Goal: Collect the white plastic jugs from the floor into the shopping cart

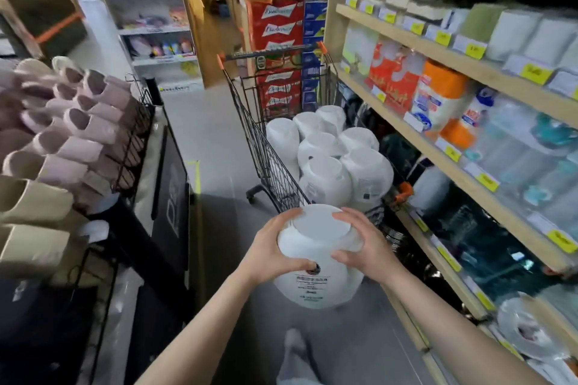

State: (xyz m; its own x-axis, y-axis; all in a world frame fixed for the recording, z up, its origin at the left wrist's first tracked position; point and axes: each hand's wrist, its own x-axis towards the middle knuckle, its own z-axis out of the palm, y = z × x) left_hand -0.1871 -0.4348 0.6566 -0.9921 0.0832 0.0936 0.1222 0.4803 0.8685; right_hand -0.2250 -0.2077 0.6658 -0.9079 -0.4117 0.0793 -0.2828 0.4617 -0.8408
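Two hands hold one white jug (316, 262) in the air, close to the person and above the floor (359, 347). The left hand (275, 251) grips its left side. The right hand (364, 247) grips its right side. Fingers curl round it, and its flat bottom faces away from the person. The jug sits right between both palms, just short of the shopping cart (266, 162).

What could go wrong? The smooth jug could slip and fall, I think. The cart is already piled high with jugs in the cart (331, 159), so a new one set on top could roll off. It might also bump the shelf (438, 147) on the right, just beside the cart.
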